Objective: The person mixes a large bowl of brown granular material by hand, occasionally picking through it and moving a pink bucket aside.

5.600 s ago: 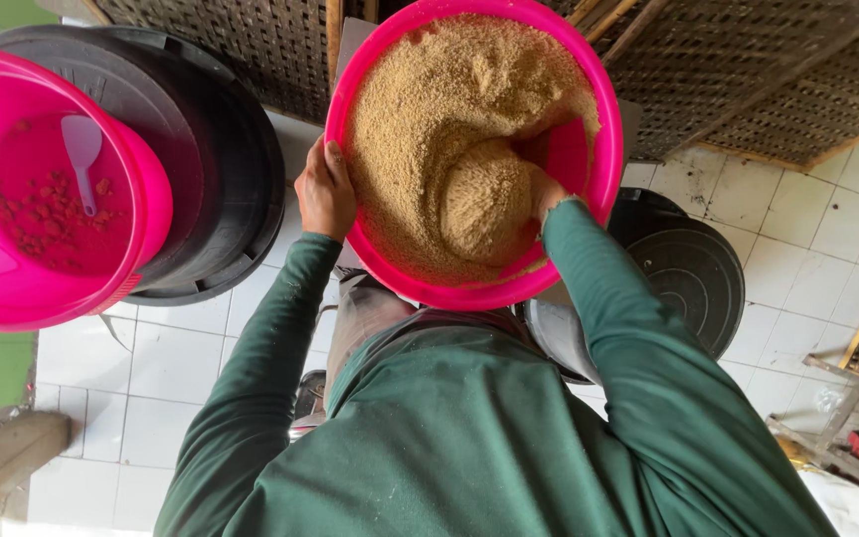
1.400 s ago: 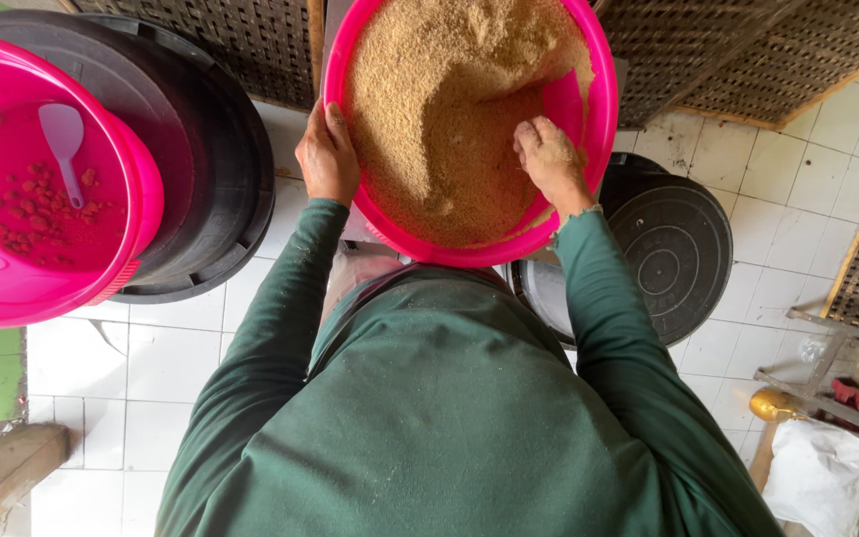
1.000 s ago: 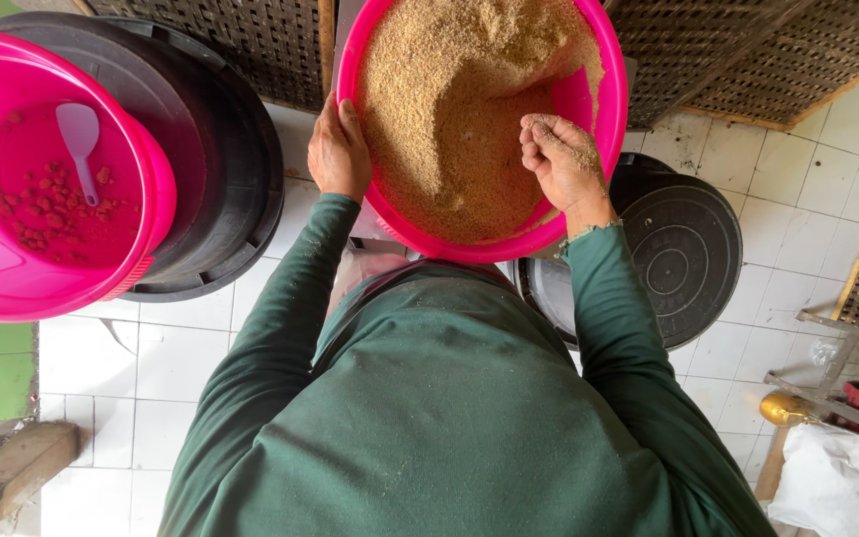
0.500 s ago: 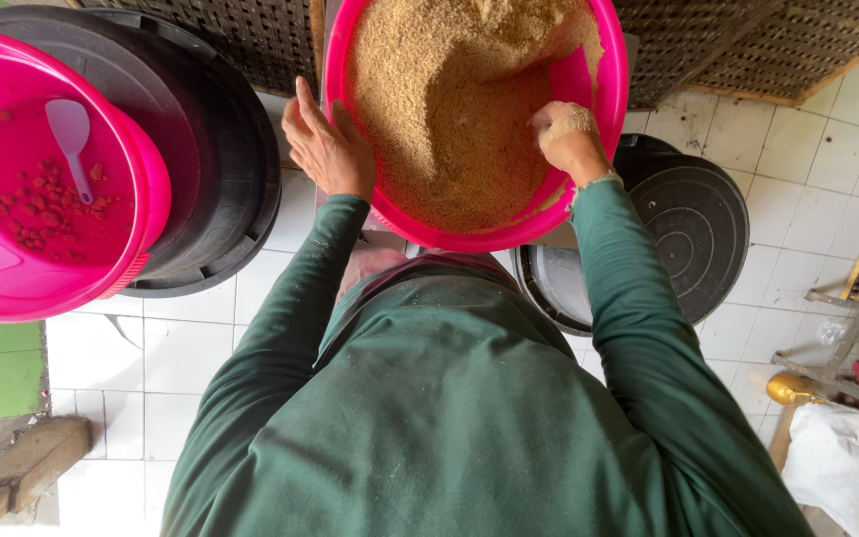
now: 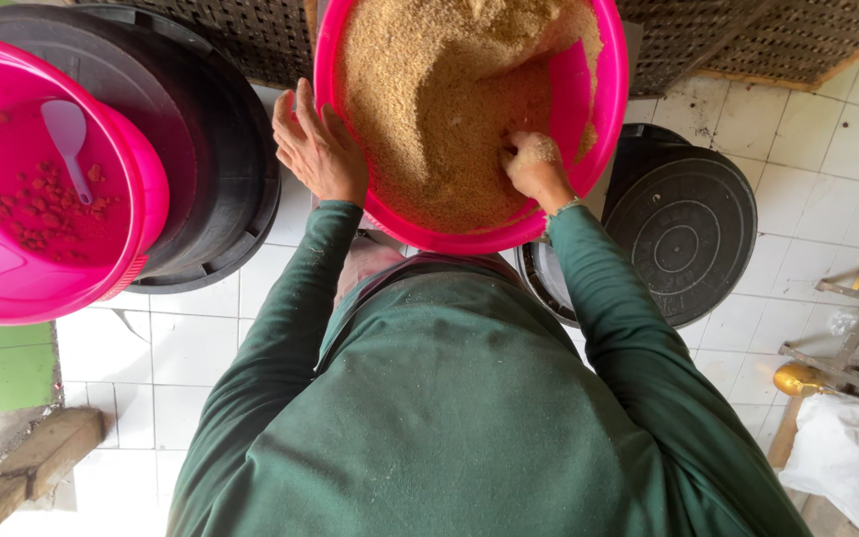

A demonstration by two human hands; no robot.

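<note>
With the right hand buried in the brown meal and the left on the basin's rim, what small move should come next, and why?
Probably draw the right hand through the brown meal toward the bare patch of the pink basin. The meal is heaped on the left side, and the left hand lies open against the rim, steadying it.

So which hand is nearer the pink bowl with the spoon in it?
The left. The left hand rests outside the big basin's rim, on the side toward that pink bowl; the right hand is inside the basin, in the brown meal.

L hand [image 5: 316, 149] flat on rim of round pink plastic basin [image 5: 603, 119]; R hand [image 5: 532, 164] fisted in its tan grainy meal [image 5: 439, 109]
</note>
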